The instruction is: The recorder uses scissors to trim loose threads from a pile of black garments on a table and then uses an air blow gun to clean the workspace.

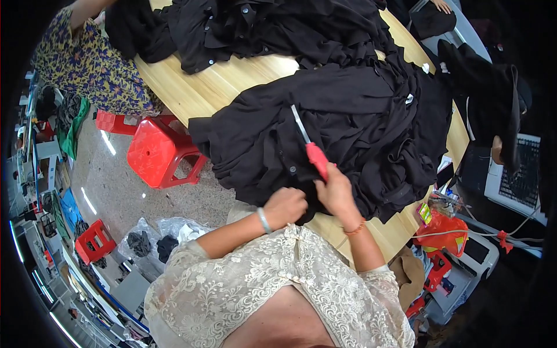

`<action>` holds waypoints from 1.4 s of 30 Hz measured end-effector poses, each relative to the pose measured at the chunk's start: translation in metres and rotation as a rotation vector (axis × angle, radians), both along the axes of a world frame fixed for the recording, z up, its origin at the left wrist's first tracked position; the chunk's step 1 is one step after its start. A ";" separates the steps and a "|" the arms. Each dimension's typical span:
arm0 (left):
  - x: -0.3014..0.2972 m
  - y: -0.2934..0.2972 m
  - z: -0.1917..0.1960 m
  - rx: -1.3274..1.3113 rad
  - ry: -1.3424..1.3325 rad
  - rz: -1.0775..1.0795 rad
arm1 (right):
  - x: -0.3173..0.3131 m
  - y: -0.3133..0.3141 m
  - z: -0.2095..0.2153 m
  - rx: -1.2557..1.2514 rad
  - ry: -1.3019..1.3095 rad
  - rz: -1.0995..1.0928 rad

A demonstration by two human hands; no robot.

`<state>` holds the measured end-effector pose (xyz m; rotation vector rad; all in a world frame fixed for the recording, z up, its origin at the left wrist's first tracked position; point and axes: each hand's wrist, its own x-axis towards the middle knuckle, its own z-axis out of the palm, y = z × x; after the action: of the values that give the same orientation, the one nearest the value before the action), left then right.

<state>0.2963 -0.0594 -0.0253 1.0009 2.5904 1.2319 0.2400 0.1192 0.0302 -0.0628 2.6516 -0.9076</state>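
A heap of black garments [348,116] lies on a light wooden table [203,87]. My right hand [335,194] holds a tool with a red handle [317,159] and a thin metal blade pointing up over the black cloth. My left hand [285,207] is closed on the edge of the black fabric just beside it, a bracelet on its wrist. Both hands sit at the near edge of the heap.
A second pile of black clothes [261,26] covers the table's far end. A person in a yellow and blue patterned garment [93,64] sits at the left. A red plastic stool [159,152] stands beside the table. Bags [154,240] lie on the floor.
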 end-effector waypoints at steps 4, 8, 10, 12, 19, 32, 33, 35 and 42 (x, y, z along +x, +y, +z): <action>-0.021 -0.028 0.025 0.217 -0.018 0.657 | 0.002 0.031 0.063 -0.320 -0.068 -0.083; -0.056 -0.019 0.013 0.013 0.162 0.723 | 0.014 0.047 0.095 -0.460 -0.051 -0.073; -0.073 -0.022 0.002 -0.011 0.072 0.645 | 0.019 0.051 0.115 -0.563 -0.026 -0.135; -0.082 -0.026 0.006 0.178 -0.082 0.670 | 0.021 0.058 0.124 -0.597 0.059 -0.159; -0.124 -0.114 0.076 0.033 0.519 0.705 | 0.038 0.053 0.109 -0.329 -0.010 -0.049; -0.081 -0.046 0.030 0.850 -1.068 0.862 | 0.058 0.034 0.031 0.193 0.167 -0.084; -0.093 -0.038 0.030 0.859 -1.068 0.913 | 0.054 0.035 0.030 0.164 0.172 -0.082; -0.114 -0.037 0.014 0.905 -1.198 0.923 | 0.049 0.033 0.033 0.123 0.032 -0.118; -0.108 -0.045 -0.009 1.247 -1.147 0.843 | 0.042 0.026 0.046 0.119 0.032 0.081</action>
<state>0.1878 -0.1048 -0.0339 -0.8347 1.0908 2.5399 0.2815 0.1451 0.0764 -0.1558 2.7053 -0.7274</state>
